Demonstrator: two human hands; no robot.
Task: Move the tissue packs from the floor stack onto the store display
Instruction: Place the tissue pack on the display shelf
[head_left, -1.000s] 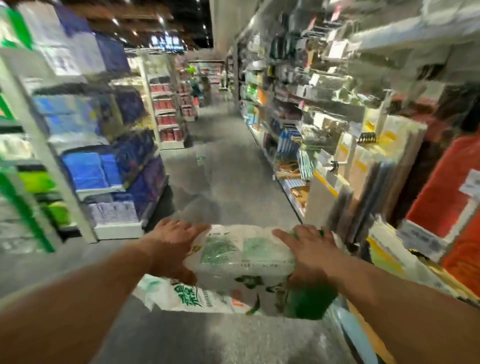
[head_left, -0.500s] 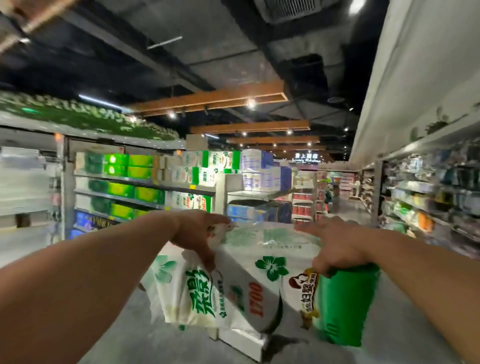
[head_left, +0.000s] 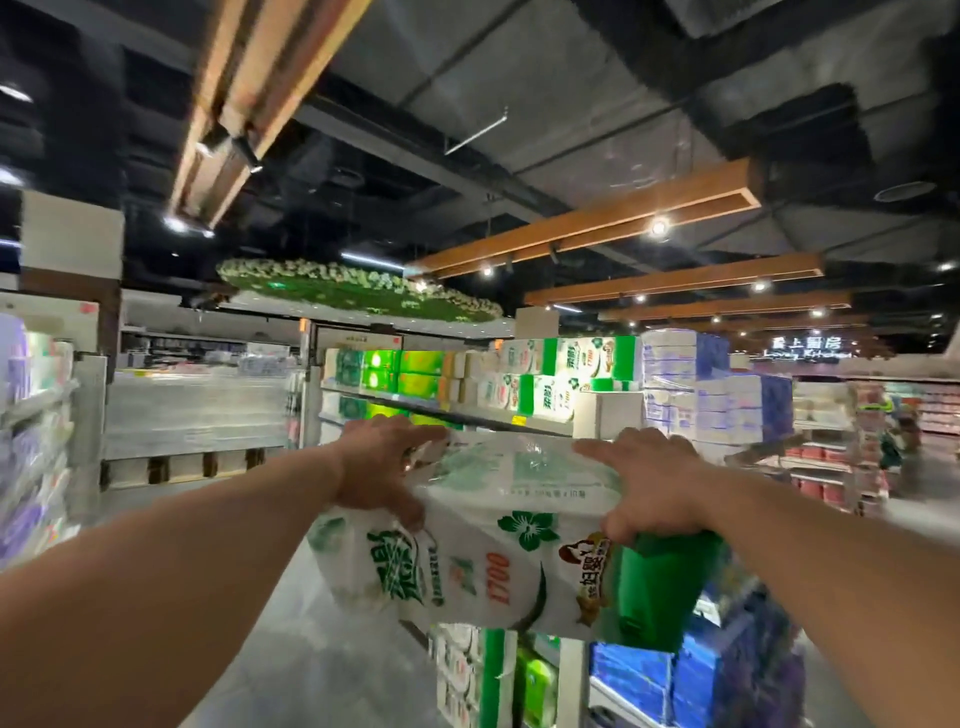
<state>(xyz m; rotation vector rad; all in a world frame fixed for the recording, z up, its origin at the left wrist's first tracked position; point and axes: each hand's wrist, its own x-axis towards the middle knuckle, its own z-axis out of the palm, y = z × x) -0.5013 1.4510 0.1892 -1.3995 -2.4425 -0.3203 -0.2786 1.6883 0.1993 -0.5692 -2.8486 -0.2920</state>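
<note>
White-and-green tissue pack (head_left: 498, 540) raised in the air before the top of the store display (head_left: 545, 384), left hand (head_left: 382, 467) gripping its left end, right hand (head_left: 652, 483) gripping its right end

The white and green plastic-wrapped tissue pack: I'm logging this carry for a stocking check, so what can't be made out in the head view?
- White and green plastic-wrapped tissue pack: its far side and underside are turned away from the camera.
- Left hand and right hand: the thumbs tuck behind the pack's wrap.
- Floor stack: not in view.
- Shelves of purple packs at the left edge: motion-blurred and cut off.
- Yellow shelf price tag: too small to read.
</note>
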